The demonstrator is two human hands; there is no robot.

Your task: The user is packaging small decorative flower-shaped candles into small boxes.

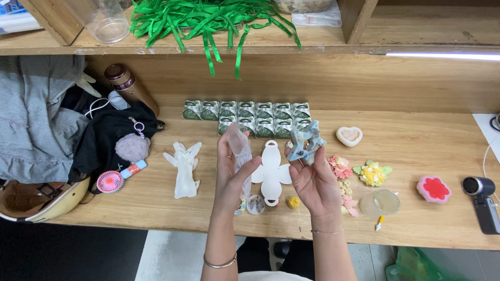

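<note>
Two hands raised: right hand [312, 182] grips blue star box [306, 142], left hand [232, 171] clear bag [239, 145].

Twelve green packets [254, 117], two hands, one white cutout [272, 174]

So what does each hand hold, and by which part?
The left hand grips a clear plastic wrapper at its lower part; the right hand holds a blue-grey star-shaped piece by its bottom.

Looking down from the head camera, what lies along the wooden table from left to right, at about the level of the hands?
Pink mini fan → white glove → left hand holding a clear wrapper → white die-cut card → right hand holding a blue-grey star piece → yellow flower cluster → pink-and-red flower sponge → small black camera.
</note>
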